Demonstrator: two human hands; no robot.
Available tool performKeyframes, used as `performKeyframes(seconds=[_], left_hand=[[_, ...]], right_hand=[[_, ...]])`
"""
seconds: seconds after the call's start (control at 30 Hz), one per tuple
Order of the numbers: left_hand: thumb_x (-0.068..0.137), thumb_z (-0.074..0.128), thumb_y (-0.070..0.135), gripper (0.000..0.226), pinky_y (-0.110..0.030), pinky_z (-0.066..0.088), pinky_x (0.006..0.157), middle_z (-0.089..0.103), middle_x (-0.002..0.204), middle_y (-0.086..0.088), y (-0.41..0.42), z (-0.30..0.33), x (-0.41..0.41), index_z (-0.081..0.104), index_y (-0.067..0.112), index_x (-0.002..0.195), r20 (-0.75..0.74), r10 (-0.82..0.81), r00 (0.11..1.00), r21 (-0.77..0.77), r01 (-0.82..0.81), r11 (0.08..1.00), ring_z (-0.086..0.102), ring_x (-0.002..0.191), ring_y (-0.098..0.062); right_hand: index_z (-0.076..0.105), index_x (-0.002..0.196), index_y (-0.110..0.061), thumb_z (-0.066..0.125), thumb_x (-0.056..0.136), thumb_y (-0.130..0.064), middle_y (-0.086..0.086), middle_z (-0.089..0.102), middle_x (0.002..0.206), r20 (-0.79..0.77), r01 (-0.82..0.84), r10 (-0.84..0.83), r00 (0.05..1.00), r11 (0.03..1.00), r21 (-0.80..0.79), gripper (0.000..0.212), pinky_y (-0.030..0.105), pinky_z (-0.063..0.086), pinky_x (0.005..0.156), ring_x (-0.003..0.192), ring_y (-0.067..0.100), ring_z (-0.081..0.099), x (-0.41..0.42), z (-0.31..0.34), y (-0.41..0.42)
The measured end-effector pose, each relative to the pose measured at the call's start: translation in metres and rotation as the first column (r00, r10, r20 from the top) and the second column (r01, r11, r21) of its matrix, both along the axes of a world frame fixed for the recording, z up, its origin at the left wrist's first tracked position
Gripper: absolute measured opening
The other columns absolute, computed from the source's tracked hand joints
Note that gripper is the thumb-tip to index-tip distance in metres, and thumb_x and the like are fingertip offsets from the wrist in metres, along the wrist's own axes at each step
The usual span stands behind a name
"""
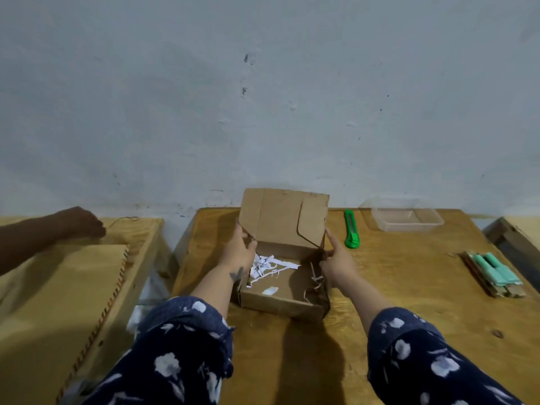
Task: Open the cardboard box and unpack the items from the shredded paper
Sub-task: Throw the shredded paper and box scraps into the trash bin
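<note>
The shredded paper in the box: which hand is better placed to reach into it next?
Probably the left hand: it sits at the box's left rim, right beside the shredded paper. The right hand is at the right wall, farther from it.

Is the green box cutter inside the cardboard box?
No, the green box cutter lies on the table to the right of the open cardboard box.

Workshop-like room — bare plywood tables (394,287), scuffed painted wall (263,97), utility knife (350,229).
</note>
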State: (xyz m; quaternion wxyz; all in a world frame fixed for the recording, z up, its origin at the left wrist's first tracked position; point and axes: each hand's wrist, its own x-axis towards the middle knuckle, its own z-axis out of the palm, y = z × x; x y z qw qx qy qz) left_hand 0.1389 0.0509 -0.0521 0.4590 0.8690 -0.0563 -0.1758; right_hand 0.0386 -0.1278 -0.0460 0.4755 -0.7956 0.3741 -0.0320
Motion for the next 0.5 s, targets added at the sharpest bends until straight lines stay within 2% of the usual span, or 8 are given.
performKeyframes(seconds=[0.1, 0.2, 0.27, 0.3, 0.33, 0.37, 0.43, 0.5], left_hand=[[0.100, 0.043, 0.021, 0.060, -0.032, 0.043, 0.091, 0.040, 0.149, -0.002, -0.010, -0.002, 0.003, 0.013, 0.030, 0.152, 0.041, -0.050, 0.998, -0.003, 0.050, 0.999, 0.048, 0.127, -0.024], [0.101, 0.043, 0.025, 0.059, -0.034, 0.048, 0.088, 0.036, 0.152, -0.002, -0.019, -0.007, 0.006, 0.014, 0.042, 0.149, 0.062, -0.161, 0.985, 0.015, 0.160, 0.987, 0.053, 0.122, -0.027], [0.101, 0.042, 0.026, 0.060, -0.027, 0.052, 0.067, 0.039, 0.149, -0.004, -0.025, -0.012, 0.007, 0.012, 0.050, 0.146, 0.060, -0.242, 0.968, 0.048, 0.239, 0.970, 0.063, 0.088, -0.022], [0.101, 0.041, 0.025, 0.060, -0.023, 0.047, 0.056, 0.043, 0.146, -0.005, -0.028, -0.014, 0.007, 0.012, 0.052, 0.146, 0.049, -0.253, 0.966, 0.061, 0.250, 0.966, 0.057, 0.067, -0.016], [0.102, 0.039, 0.023, 0.059, -0.023, 0.042, 0.050, 0.048, 0.140, -0.005, -0.030, -0.017, 0.006, 0.013, 0.053, 0.145, 0.038, -0.246, 0.969, 0.064, 0.243, 0.968, 0.046, 0.055, -0.012], [0.102, 0.038, 0.022, 0.058, -0.024, 0.040, 0.049, 0.054, 0.132, -0.003, -0.032, -0.019, 0.006, 0.015, 0.052, 0.145, 0.034, -0.231, 0.972, 0.064, 0.229, 0.971, 0.038, 0.051, -0.011], [0.102, 0.037, 0.019, 0.056, -0.027, 0.040, 0.049, 0.059, 0.119, 0.005, -0.036, -0.019, 0.004, 0.019, 0.051, 0.145, 0.032, -0.221, 0.975, 0.055, 0.219, 0.974, 0.036, 0.050, -0.011], [0.102, 0.037, 0.017, 0.057, -0.028, 0.040, 0.048, 0.056, 0.131, 0.001, -0.044, -0.016, 0.002, 0.021, 0.051, 0.145, 0.035, -0.247, 0.968, 0.044, 0.245, 0.968, 0.037, 0.050, -0.012]], right_hand=[[0.027, 0.146, -0.036, 0.044, 0.089, 0.011, 0.009, 0.054, 0.129, -0.005, 0.023, -0.023, 1.000, 1.000, -0.017, 0.076, 0.023, 0.049, 0.055, 0.096, 0.019, 0.061, 0.005, 0.000, -0.006], [0.032, 0.144, -0.035, 0.046, 0.090, 0.009, 0.005, 0.056, 0.117, -0.013, 0.066, -0.067, 0.998, 0.996, -0.056, 0.071, 0.020, 0.045, 0.053, 0.085, 0.012, 0.058, 0.009, -0.002, -0.018], [0.037, 0.142, -0.033, 0.048, 0.091, 0.005, -0.003, 0.054, 0.100, -0.023, 0.083, -0.084, 0.996, 0.995, -0.060, 0.065, 0.019, 0.045, 0.054, 0.075, 0.007, 0.055, 0.005, -0.004, -0.026], [0.040, 0.141, -0.032, 0.049, 0.091, 0.003, -0.005, 0.054, 0.095, -0.032, 0.088, -0.091, 0.995, 0.993, -0.074, 0.061, 0.019, 0.045, 0.054, 0.073, 0.006, 0.055, 0.003, -0.005, -0.029], [0.042, 0.140, -0.031, 0.049, 0.091, 0.001, -0.004, 0.056, 0.096, -0.043, 0.090, -0.094, 0.995, 0.992, -0.091, 0.059, 0.019, 0.045, 0.054, 0.073, 0.007, 0.055, 0.001, -0.005, -0.031], [0.043, 0.140, -0.030, 0.050, 0.092, -0.001, 0.001, 0.059, 0.104, -0.053, 0.087, -0.094, 0.994, 0.990, -0.112, 0.057, 0.018, 0.045, 0.052, 0.073, 0.008, 0.056, -0.001, -0.006, -0.032], [0.044, 0.139, -0.029, 0.050, 0.092, -0.002, 0.009, 0.059, 0.120, -0.061, 0.075, -0.084, 0.995, 0.988, -0.137, 0.054, 0.017, 0.042, 0.051, 0.078, 0.011, 0.058, -0.006, -0.005, -0.035], [0.045, 0.139, -0.028, 0.049, 0.092, -0.002, 0.012, 0.059, 0.123, -0.060, 0.069, -0.079, 0.995, 0.987, -0.147, 0.053, 0.017, 0.040, 0.049, 0.078, 0.012, 0.057, -0.014, -0.001, -0.042]])
